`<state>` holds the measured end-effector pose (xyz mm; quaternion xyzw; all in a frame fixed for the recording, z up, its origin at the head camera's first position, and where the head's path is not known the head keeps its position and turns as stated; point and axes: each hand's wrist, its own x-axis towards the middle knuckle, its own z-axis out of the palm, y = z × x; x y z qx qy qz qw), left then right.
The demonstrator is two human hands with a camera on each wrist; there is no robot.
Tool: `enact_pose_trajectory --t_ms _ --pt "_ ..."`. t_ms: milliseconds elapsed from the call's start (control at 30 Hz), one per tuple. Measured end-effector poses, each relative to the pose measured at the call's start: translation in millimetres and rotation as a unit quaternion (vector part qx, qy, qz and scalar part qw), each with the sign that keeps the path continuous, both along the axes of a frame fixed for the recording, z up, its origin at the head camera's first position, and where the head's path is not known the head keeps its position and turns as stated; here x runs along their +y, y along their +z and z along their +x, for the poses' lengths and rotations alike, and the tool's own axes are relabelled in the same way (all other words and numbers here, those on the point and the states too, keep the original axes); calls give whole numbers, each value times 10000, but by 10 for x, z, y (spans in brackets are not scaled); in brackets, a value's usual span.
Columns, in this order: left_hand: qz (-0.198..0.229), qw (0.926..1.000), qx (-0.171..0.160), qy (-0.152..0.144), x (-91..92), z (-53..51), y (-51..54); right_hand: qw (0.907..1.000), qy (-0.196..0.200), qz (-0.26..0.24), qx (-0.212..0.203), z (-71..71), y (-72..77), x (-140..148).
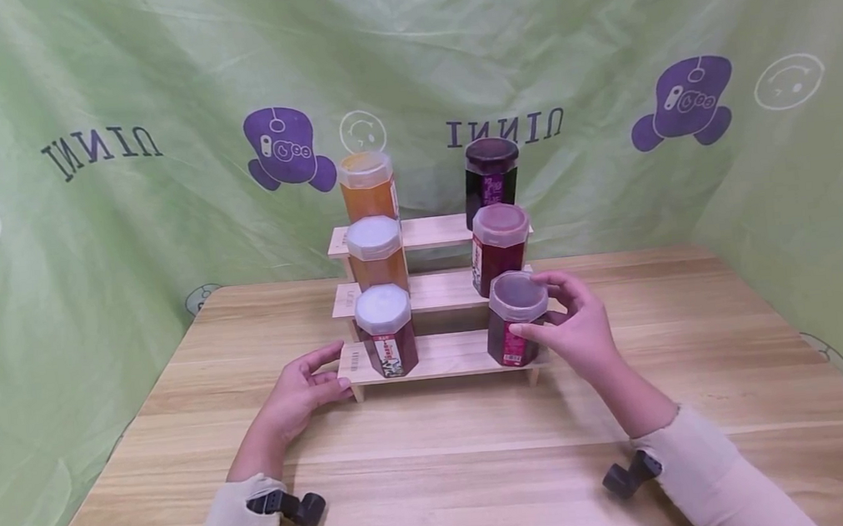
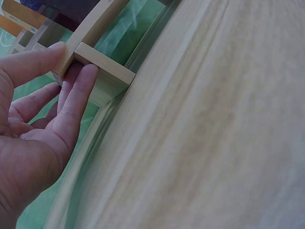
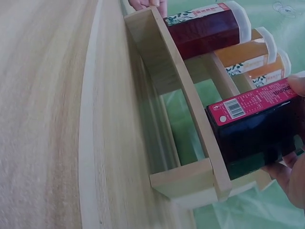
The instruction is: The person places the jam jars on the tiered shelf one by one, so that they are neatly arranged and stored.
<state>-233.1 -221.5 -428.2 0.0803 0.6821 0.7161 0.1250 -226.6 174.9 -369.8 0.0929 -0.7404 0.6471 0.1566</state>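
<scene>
A three-step wooden display rack [image 1: 452, 354] stands on the table with several lidded jars on it. My right hand [image 1: 581, 328] grips the dark jar [image 1: 510, 343] at the right end of the lowest step, thumb on its front and fingers behind. In the right wrist view that jar's pink label [image 3: 255, 104] with a barcode shows, and its base is at the step's edge. My left hand [image 1: 301, 390] pinches the left end of the lowest step. In the left wrist view the thumb [image 2: 35, 62] lies against the board and fingers reach underneath by the support leg [image 2: 107, 71].
A dark red jar [image 1: 396, 353] sits at the left of the lowest step. Amber jars [image 1: 379, 271] stand behind it on the upper steps; a red jar [image 1: 499, 256] and a dark purple jar [image 1: 491, 182] rise on the right. A green printed curtain [image 1: 404, 64] hangs behind the table [image 1: 440, 470].
</scene>
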Motion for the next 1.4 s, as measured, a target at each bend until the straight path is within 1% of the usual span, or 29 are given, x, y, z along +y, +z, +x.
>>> enact_pose_trajectory --t_ms 200,367,467,667,867,1067,1200,1400 --pt "-54 10000 14 33 -26 -1 16 9999 40 92 -7 -9 -3 -26" --pt "-48 10000 35 14 -18 -20 2 9996 123 172 171 -15 -18 -3" --pt "-44 10000 35 16 -8 -29 -4 9994 157 228 197 -9 -32 16" --pt "45 10000 32 6 7 -25 -11 9993 183 253 219 20 -68 67" --pt "180 9998 -3 58 1 -31 -16 9990 223 292 258 54 -100 140" --pt "170 9996 120 182 -9 -41 -29 9973 182 520 480 41 -151 251" --pt "161 9990 242 336 -6 -51 -49 9969 123 463 630 30 -183 326" --pt "12 9979 387 512 -9 -45 -48 9972 -16 438 602 23 -203 455"
